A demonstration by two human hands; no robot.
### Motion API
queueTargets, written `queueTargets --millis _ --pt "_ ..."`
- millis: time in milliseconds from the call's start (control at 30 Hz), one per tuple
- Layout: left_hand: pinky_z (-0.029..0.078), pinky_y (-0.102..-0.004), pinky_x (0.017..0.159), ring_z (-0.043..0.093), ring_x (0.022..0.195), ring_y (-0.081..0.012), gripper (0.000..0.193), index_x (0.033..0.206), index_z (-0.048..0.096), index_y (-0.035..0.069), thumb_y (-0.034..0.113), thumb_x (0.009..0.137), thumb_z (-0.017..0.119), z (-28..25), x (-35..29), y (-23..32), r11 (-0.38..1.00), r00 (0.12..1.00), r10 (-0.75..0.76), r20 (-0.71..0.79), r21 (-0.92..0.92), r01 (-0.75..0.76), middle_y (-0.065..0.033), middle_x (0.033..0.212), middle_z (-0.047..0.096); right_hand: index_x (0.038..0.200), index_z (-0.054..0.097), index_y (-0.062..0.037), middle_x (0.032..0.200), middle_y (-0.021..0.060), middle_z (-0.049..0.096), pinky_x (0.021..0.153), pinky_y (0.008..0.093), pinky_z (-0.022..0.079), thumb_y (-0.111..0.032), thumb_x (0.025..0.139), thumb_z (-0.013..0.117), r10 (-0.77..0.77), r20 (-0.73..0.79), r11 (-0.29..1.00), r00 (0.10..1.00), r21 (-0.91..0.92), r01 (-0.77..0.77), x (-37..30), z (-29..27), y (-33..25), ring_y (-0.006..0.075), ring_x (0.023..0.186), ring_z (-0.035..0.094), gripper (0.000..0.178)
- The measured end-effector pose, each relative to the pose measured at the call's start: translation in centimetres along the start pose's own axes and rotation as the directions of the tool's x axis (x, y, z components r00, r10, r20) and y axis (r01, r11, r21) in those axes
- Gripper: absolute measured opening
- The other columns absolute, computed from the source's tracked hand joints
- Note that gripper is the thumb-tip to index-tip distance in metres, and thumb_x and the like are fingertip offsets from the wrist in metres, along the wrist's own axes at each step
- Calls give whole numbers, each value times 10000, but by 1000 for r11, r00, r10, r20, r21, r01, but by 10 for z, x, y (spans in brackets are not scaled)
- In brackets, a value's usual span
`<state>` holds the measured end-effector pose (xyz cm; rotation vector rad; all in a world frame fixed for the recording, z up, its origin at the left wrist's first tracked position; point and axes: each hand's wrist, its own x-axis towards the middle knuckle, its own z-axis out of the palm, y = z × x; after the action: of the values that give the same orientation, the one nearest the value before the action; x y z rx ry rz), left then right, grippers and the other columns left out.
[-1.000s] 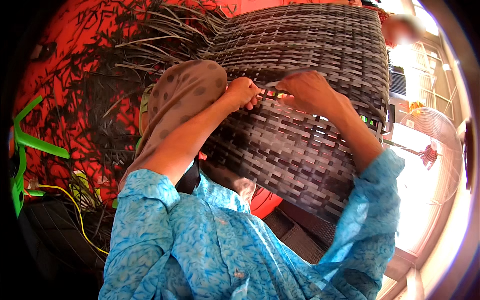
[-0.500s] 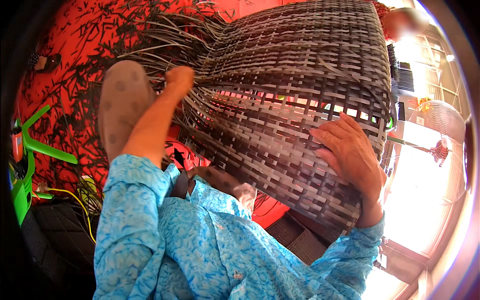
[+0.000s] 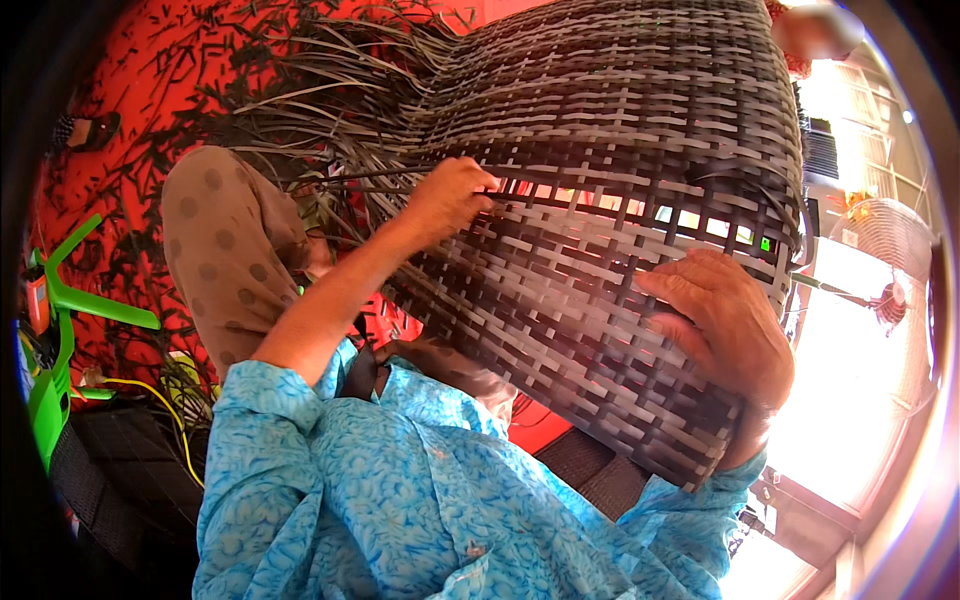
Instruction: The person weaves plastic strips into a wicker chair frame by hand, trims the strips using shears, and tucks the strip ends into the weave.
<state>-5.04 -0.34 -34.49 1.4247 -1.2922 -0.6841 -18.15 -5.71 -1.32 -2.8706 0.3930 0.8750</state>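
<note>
A large woven panel [image 3: 590,270] of dark and grey flat strips slants in front of me, with long loose strip ends [image 3: 330,95] fanning out on its left. My left hand [image 3: 452,203] is closed at the left end of a gap in the weave, its fingertips pinched on a dark strip. That strip [image 3: 370,175] seems to run off leftward from the hand. Against the right part of the panel lies my right hand [image 3: 725,320], its fingers stretched out and the thumb apart.
Cut strip scraps cover the red floor [image 3: 150,60] at far left. A green plastic frame [image 3: 95,295] and a yellow cord [image 3: 165,410] lie left. My raised knee in spotted trousers [image 3: 215,250] is beside my left arm. A fan [image 3: 885,250] and another person [image 3: 815,35] are at right.
My left hand has moved right, from the loose strip ends to the gap in the weave. My right hand has shifted slightly down and right. My left knee has moved slightly left.
</note>
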Motion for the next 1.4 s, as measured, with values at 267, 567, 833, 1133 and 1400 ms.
queueTargets --millis 267,567,833,1133,1400 --pt "413 -318 719 518 831 -224 211 865 562 60 156 703 655 14 3 19 971 986 -156 -55 -194 143 -78 840 527 999 570 -27 877 129 580 773 378 402 -192 742 588 0 -61 999 998 44 3 -2 1 5 312 851 526 306" --pt "405 -253 563 491 622 -92 124 825 564 40 122 754 623 9 14 5 884 965 -199 173 -393 253 -7 671 519 996 566 -23 843 109 577 758 382 401 -205 721 599 29 33 997 999 77 -31 8 -7 1 303 829 530 332" --pt "416 -245 568 507 613 -79 144 791 591 17 159 770 607 16 25 -5 735 936 -269 228 -579 353 -11 670 577 1028 556 -30 871 98 584 759 387 405 -181 677 625 44 73 997 996 55 -48 16 -8 1 300 831 523 389" --pt "414 -215 569 495 614 -54 139 789 599 15 153 786 606 20 33 -14 744 938 -300 176 -572 345 8 667 567 1054 545 -16 920 117 568 771 403 408 -188 652 640 111 75 992 991 51 -115 19 -6 4 296 882 522 447" --pt "397 -247 556 478 597 -78 166 776 609 14 179 757 609 15 30 -11 714 922 -337 190 -587 382 -14 644 568 1047 554 -24 884 101 574 751 390 425 -182 603 671 82 123 996 989 26 -86 26 -9 3 277 842 540 485"
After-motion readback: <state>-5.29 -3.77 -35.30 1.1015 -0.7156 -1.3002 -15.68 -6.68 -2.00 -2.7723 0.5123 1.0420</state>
